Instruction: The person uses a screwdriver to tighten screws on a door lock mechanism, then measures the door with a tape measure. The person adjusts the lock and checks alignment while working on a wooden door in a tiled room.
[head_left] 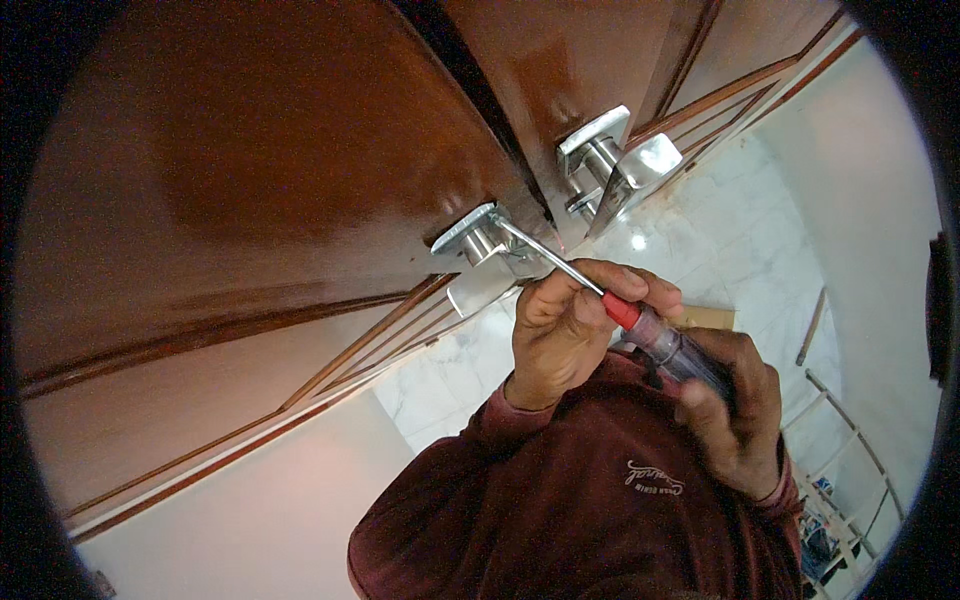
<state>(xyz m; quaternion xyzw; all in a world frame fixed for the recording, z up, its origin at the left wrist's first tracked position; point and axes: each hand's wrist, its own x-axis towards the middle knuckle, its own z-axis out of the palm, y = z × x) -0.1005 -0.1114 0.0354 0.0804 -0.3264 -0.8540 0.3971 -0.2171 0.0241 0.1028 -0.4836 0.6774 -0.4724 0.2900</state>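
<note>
A screwdriver (550,257) with a steel shaft, red collar and see-through dark handle slants between my hands. Its tip meets the upper edge of the base plate on a shiny metal door handle (480,292), fixed to a glossy brown wooden door (300,150). My left hand (560,345) is closed round the shaft and red collar, close beside that door handle. Around the screwdriver's grip, my right hand (745,400) is curled, slightly blurred. The screw or slot under the tip is too small to make out.
A second metal door handle (605,165) juts from the neighbouring door leaf, across a dark gap (490,90). Below lies a pale marble-look floor (770,220). A cardboard-coloured piece (705,318) shows behind my hands. A ladder-like frame (850,440) and jumbled items stand at lower right.
</note>
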